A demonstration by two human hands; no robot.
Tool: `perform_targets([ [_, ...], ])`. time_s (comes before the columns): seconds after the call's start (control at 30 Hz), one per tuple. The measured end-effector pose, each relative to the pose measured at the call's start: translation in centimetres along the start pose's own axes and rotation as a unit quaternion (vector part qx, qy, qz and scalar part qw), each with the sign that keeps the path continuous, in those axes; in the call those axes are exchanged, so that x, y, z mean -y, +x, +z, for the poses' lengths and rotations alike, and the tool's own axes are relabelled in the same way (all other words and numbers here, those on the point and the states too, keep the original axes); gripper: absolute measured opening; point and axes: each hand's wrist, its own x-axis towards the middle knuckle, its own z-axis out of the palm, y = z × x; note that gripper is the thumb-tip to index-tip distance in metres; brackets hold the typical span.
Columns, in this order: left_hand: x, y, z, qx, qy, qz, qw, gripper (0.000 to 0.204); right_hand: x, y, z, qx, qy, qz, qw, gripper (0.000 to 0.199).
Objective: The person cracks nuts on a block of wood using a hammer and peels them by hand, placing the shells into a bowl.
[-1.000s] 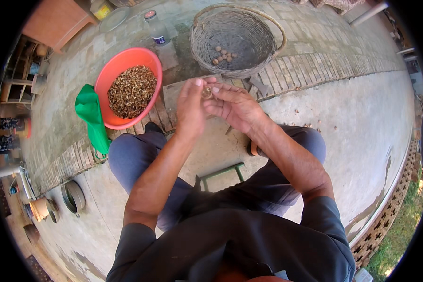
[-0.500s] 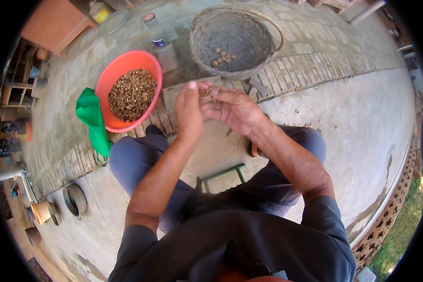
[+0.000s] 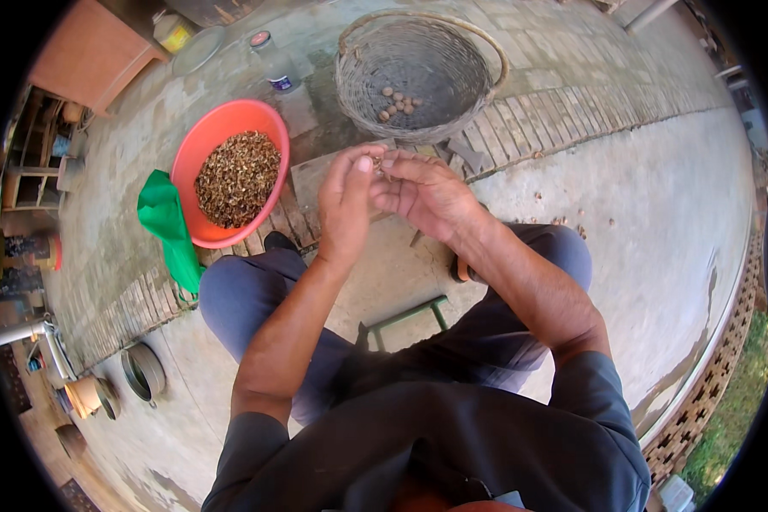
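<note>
Thumb of left hand [image 3: 344, 205] has swung in toward right hand [image 3: 431, 194] since half a second ago; small, rough, brown nut piece [image 3: 377, 161] now mostly covered, so likely held firmer. It's between both hands' fingertips, both apparently clamped on it. Round grey wicker basket [image 3: 410, 58] beyond fingers.

From my right grip [image 3: 431, 192]: left grip [image 3: 343, 205], then basin [image 3: 243, 118], block 9 o'clock; basket [image 3: 452, 94] blocks 12. Basin-basket gap at 10, jar [image 3: 275, 64] beyond. Concrete floor [image 3: 648, 188] open at 3; my right knee [image 3: 563, 256] obstructs 4.
</note>
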Motion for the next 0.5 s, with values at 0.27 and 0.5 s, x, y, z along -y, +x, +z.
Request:
perform_targets([
  [0.27, 0.00, 0.01, 0.35, -0.001, 0.004, 0.019, 1.000, 0.025, -0.32, -0.15, 0.23, -0.005, -0.020, -0.020, 1.000, 0.015],
  [0.5, 0.08, -0.04, 0.37, -0.004, 0.026, 0.033, 0.999, 0.025, -0.54, 0.01, 0.23, 0.004, -0.029, -0.028, 0.999, 0.017],
])
